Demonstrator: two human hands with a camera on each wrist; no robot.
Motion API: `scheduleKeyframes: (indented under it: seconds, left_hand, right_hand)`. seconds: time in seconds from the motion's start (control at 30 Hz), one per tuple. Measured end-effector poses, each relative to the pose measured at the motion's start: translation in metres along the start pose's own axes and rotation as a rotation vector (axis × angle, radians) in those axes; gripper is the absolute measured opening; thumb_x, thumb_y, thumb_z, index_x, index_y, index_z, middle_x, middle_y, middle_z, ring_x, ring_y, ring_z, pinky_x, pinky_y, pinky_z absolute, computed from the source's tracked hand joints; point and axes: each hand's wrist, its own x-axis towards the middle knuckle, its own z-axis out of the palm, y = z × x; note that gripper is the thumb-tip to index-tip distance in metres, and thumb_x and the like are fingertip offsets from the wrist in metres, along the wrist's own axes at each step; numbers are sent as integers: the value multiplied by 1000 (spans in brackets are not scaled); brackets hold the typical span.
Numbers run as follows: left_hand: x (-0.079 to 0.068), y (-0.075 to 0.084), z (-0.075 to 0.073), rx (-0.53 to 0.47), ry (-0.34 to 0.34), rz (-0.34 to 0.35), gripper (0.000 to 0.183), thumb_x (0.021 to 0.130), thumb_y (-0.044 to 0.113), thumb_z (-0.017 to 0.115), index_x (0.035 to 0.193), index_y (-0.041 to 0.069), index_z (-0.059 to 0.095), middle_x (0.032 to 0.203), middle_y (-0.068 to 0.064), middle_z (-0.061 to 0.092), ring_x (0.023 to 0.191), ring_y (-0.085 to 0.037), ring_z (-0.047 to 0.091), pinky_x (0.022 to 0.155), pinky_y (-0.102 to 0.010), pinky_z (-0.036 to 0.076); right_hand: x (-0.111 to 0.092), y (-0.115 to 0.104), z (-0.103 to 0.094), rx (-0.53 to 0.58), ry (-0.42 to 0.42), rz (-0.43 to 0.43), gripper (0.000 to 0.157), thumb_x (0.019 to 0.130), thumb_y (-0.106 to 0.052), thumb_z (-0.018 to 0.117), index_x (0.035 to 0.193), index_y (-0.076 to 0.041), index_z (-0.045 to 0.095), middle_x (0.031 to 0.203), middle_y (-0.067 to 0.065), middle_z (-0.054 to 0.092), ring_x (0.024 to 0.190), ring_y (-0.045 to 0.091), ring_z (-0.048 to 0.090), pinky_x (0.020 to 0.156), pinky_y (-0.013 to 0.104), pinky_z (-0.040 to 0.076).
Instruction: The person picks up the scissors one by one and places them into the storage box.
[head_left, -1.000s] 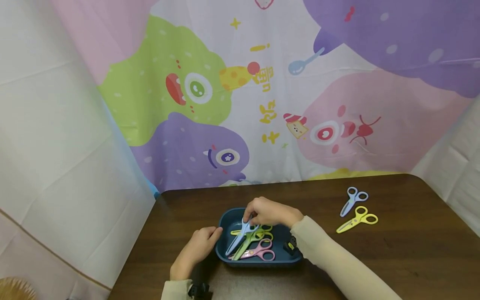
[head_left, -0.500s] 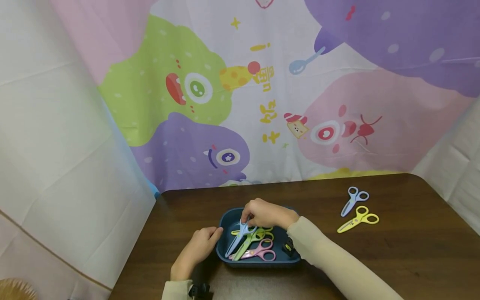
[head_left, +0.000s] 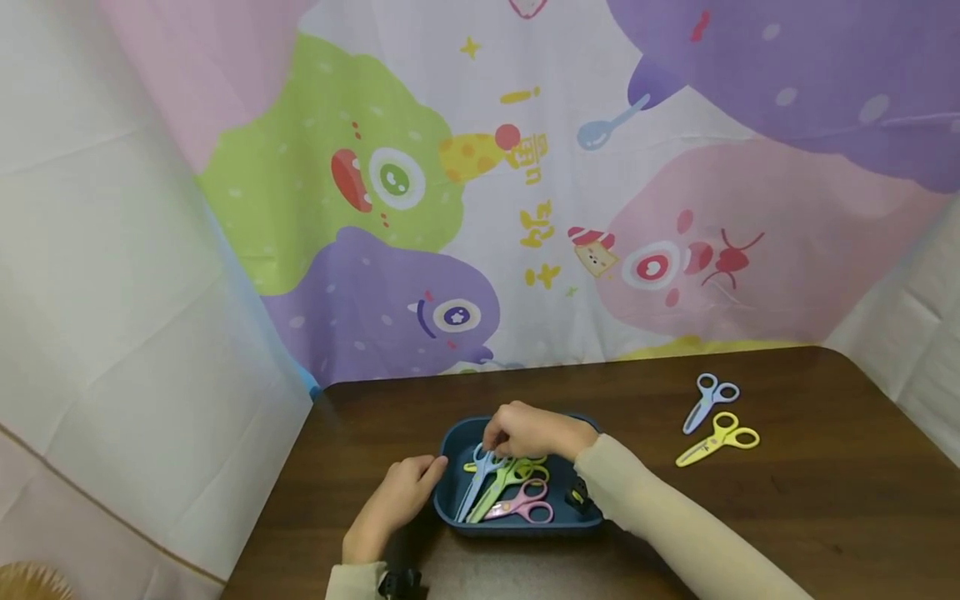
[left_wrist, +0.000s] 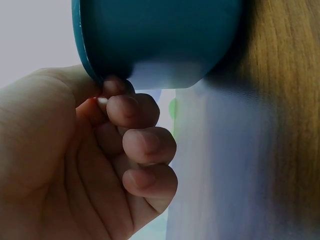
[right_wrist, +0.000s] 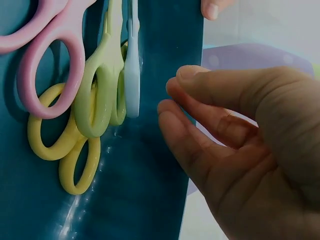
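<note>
A dark blue tray (head_left: 525, 532) stands on the table, with my left hand (head_left: 393, 500) pinching its left rim between thumb and fingertip; the other fingers curl in the left wrist view. Inside the tray, light blue scissors (right_wrist: 132, 85) lie beside green scissors (right_wrist: 113, 45). Pink scissors (right_wrist: 75, 42) and yellow scissors (right_wrist: 45, 145) overlap close by. My right hand (head_left: 536, 429) hovers at the tray's far side, near the light blue handles. In the right wrist view its fingers are loosely bent, apart from the scissors, and hold nothing.
To the right on the brown table (head_left: 810, 483) lie another pair of blue scissors (head_left: 705, 404) and another pair of yellow scissors (head_left: 716, 442). A cartoon-printed curtain (head_left: 555, 333) hangs behind the table's far edge.
My right hand has let go of the light blue scissors, which have dropped lower in the tray beside the green ones. My left hand still holds the rim.
</note>
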Motion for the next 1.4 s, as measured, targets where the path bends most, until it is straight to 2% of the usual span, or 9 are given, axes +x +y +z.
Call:
scheduleKeyframes:
  seconds: [0.07,0.13,0.2,0.37,0.53,0.63,0.8,1.1,1.4]
  left_hand:
    - [1,-1,0,-9,-3,15,48,110,43,44,70,17,47,62,9,38,55,-8,34,51,-31,30]
    - [3,2,-1,-9,-17,-8,47,110,40,45,70,17,48,63,9,37,55,-8,34,52,-29,30]
    - [2,23,-9,-19,-36,-87,47,109,37,50,68,13,48,62,7,38,55,-8,35,54,-27,31]
    - [3,35,-12,37,-55,-161,43,108,27,54,67,13,48,62,7,37,57,-7,35,56,-25,31]
    - [3,35,-11,42,-44,-164,42,107,26,55,68,13,49,62,7,37,58,-7,35,57,-25,31]
    - [2,34,-10,42,-41,-169,43,107,27,55,67,13,48,62,7,36,57,-7,35,57,-25,31]
    - [2,35,-10,37,-28,-174,44,107,26,55,66,13,47,62,7,35,57,-7,34,56,-25,30]
    - [2,33,-10,35,-28,-186,44,107,26,55,66,14,45,61,7,34,56,-6,31,56,-24,28]
    - [2,31,-10,25,-51,-159,44,108,28,53,68,13,47,64,7,36,59,-6,34,58,-25,31]
  right_hand:
    - [-1,1,0,12,-4,-24,19,96,-3,70,114,-2,76,106,9,76,90,8,68,83,24,56]
    - [-2,1,1,26,-5,-40,21,96,-3,70,117,-1,74,107,10,76,91,8,68,84,23,56]
    - [-4,2,0,42,-1,-47,24,96,-4,70,119,0,72,107,10,75,92,8,68,84,23,56]
    - [-11,1,-2,61,3,-55,29,96,-8,72,123,-1,70,101,3,73,87,4,64,83,21,54]
    - [-21,2,-7,62,17,-60,32,94,-12,75,124,-1,70,97,-2,70,85,2,60,82,20,53]
    - [-28,0,-11,63,22,-64,34,94,-14,76,125,-2,69,100,2,71,87,5,61,83,22,54]
    - [-36,-2,-20,46,42,-67,39,94,-21,77,129,-6,68,111,11,71,98,16,65,90,30,55]
    - [-50,-6,-33,26,64,-25,53,95,-33,75,141,-12,59,131,11,66,123,28,62,103,48,51]
    - [-71,-6,-46,-33,128,4,63,94,-38,74,148,-15,51,139,6,61,130,26,59,107,48,49]
